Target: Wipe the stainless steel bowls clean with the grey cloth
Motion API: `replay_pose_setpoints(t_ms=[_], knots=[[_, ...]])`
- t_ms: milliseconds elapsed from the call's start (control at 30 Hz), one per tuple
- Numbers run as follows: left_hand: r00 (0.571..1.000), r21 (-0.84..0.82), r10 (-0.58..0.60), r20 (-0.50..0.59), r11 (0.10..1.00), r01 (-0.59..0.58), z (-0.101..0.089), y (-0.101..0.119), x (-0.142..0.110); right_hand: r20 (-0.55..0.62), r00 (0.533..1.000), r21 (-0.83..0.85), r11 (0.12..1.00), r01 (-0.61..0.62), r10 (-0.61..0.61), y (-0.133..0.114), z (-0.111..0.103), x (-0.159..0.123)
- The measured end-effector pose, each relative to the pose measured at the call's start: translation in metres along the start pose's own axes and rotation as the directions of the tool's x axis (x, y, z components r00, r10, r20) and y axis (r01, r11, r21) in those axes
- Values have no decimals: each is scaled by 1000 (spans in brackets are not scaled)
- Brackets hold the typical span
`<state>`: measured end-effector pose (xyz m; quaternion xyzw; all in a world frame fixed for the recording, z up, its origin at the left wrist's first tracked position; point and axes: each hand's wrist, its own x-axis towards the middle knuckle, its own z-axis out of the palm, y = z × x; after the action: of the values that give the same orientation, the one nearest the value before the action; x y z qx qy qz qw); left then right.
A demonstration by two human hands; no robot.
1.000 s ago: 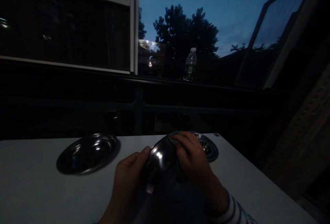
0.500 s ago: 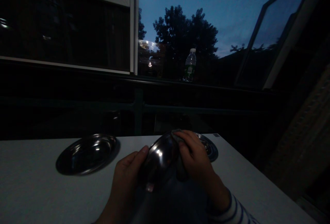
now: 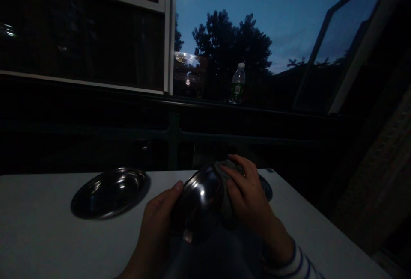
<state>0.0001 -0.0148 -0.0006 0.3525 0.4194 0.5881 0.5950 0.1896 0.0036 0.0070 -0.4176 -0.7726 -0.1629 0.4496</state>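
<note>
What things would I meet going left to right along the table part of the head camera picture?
Shiny metal dish on the table → left hand → shiny metal bowl held up → grey cloth → right hand → striped sleeve.

Dim room, homelike, exact kind hard to call! White table [image 3: 38, 244] near window frame [image 3: 167, 35], pane [image 3: 348, 39] swung open at right, dark tree [image 3: 231, 35], dusky sky [image 3: 289, 9] beyond. Bottle [image 3: 237, 85] stands by sill [image 3: 205, 102], shiny metal dish [image 3: 111, 195] sits on table, patterned cloth [image 3: 375, 185], perhaps curtain, far right.
</note>
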Motion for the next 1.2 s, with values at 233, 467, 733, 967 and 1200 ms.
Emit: replay_pose_setpoints(t_ms=[233,467,733,967,1200], knots=[[1000,-25,15,-27,1000,-16,1,1,1,2,999,96,995,36,-36,0,3,-1],[999,-65,-29,-21,997,28,2,1,1,-54,997,5,999,55,-54,1,3,-1],[998,-100,-39,-49,994,34,1,2,1,-66,992,127,986,111,-103,0,5,-1],[999,-55,-9,-39,998,6,0,3,1,-39,999,124,992,13,-9,3,5,-3],[998,18,43,-40,999,-42,2,6,-3,26,996,165,982,-93,90,8,8,-1]])
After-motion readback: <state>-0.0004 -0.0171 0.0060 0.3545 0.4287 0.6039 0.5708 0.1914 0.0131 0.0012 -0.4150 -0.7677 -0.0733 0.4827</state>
